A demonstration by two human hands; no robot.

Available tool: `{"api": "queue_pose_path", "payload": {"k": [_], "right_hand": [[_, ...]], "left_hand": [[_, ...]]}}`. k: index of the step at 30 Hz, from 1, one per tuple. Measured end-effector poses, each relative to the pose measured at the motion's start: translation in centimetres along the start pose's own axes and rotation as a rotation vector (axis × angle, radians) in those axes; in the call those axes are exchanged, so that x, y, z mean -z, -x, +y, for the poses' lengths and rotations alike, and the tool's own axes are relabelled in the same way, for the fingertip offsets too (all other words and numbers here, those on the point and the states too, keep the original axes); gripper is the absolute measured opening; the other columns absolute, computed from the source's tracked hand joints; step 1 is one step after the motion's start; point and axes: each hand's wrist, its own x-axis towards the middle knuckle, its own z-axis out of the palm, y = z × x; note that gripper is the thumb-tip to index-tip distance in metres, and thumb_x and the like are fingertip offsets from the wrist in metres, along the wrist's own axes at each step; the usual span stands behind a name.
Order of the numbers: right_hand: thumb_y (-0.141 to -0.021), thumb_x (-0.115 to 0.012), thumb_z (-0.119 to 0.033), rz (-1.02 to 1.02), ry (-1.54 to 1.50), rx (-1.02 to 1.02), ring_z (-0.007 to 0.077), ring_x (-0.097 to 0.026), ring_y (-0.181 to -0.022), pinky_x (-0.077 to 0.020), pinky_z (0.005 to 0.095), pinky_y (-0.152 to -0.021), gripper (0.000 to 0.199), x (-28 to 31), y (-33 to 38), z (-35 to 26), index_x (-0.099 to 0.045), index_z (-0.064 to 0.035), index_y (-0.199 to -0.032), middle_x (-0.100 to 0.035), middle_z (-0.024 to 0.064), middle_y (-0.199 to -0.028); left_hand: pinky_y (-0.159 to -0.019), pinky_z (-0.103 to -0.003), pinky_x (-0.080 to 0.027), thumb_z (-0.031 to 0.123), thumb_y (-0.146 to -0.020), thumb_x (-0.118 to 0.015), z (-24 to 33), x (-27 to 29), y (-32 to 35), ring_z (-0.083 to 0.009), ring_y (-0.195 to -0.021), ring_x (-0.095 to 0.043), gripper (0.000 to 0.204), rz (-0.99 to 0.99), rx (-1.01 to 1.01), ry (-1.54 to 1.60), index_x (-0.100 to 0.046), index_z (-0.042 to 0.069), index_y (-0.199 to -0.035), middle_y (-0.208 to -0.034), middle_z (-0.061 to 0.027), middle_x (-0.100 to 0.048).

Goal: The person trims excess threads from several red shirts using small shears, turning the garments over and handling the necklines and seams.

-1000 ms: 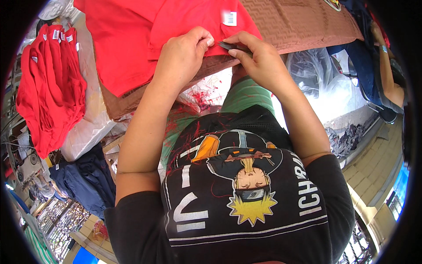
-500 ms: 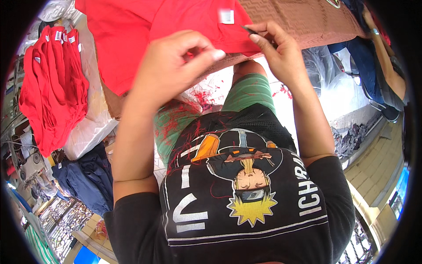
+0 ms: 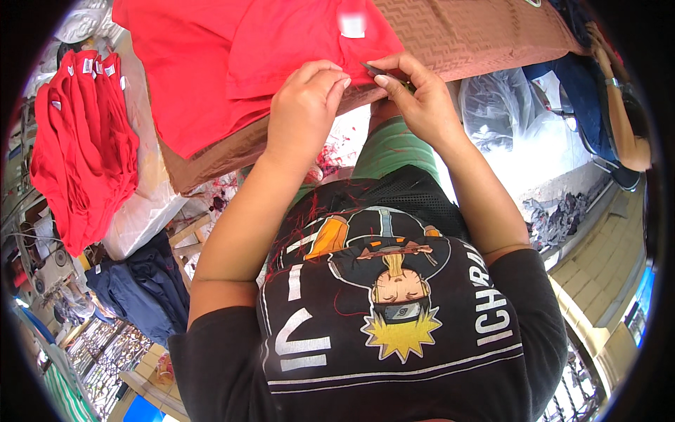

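Fingers of the left hand (image 3: 304,105) pinch the hem of the red shirt (image 3: 239,56) spread on the worktop (image 3: 464,35); beside it, the right hand (image 3: 415,98) grips small dark snips (image 3: 374,70) at that hem.

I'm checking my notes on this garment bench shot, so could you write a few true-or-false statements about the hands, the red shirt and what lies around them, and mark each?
1. The left hand grips the hem of the red cotton shirt spread on the brown textured table cover. True.
2. The right hand is empty. False: it pinches a small dark tool at the shirt's edge.
3. A pile of red garments lies to the person's left. True.
4. The red shirt's white label is missing. False: it shows near the top edge.
5. Dark blue clothing lies on the brown cover. False: it lies lower down, at the left.
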Motion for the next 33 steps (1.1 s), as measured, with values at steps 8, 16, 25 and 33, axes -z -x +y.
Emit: {"api": "queue_pose_path", "payload": {"k": [8, 16, 25, 33], "right_hand": [[-0.087, -0.062, -0.001, -0.033, 0.12, 0.2, 0.0155, -0.063, -0.093, -0.0495, 0.0286, -0.08, 0.023, 0.4, 0.2, -1.2, -0.062, -0.002, -0.11, -0.066, 0.0071, -0.099], [-0.084, -0.064, -0.002, -0.031, 0.419, 0.272, 0.0228, -0.065, -0.087, -0.0515, 0.0322, -0.075, 0.024, 0.3, -0.5, -2.3, -0.063, -0.0048, -0.108, -0.064, 0.0097, -0.097], [-0.082, -0.07, -0.006, 0.068, 0.556, 0.265, 0.0214, -0.065, -0.09, -0.0521, 0.0306, -0.076, 0.023, 2.1, -0.3, -3.1, -0.065, -0.0046, -0.104, -0.063, 0.0083, -0.104], [-0.093, -0.062, -0.014, 0.184, -0.066, 0.104, 0.0049, -0.051, -0.066, -0.0384, 0.0201, -0.055, 0.012, 4.7, -1.7, -1.5, -0.064, -0.0031, -0.099, -0.058, -0.0024, -0.077]], "left_hand": [[-0.08, -0.028, -0.051, 0.016, -0.09, -0.064, 0.1, 1.9, -1.1, -0.0163, -0.087, -0.067, 0.018, -0.226, 0.289, 0.198, -0.067, 0.001, -0.099, -0.095, -0.0104, -0.071], [-0.076, -0.028, -0.049, 0.018, -0.091, -0.062, -0.2, 2.9, -1.5, -0.0159, -0.086, -0.061, 0.018, -0.242, -0.026, 0.297, -0.069, 0.002, -0.088, -0.088, -0.0077, -0.065], [-0.089, -0.033, -0.043, 0.019, -0.088, -0.062, -1.6, 9.5, -3.0, -0.0207, -0.101, -0.058, 0.016, -0.399, -0.102, 0.245, -0.068, 0.003, -0.089, -0.101, -0.0086, -0.063], [-0.095, -0.037, -0.045, 0.007, -0.08, -0.065, -4.5, 7.1, -2.4, -0.0284, -0.11, -0.057, 0.032, -0.117, -0.163, -0.147, -0.066, 0.01, -0.112, -0.115, -0.0097, -0.063]]}}
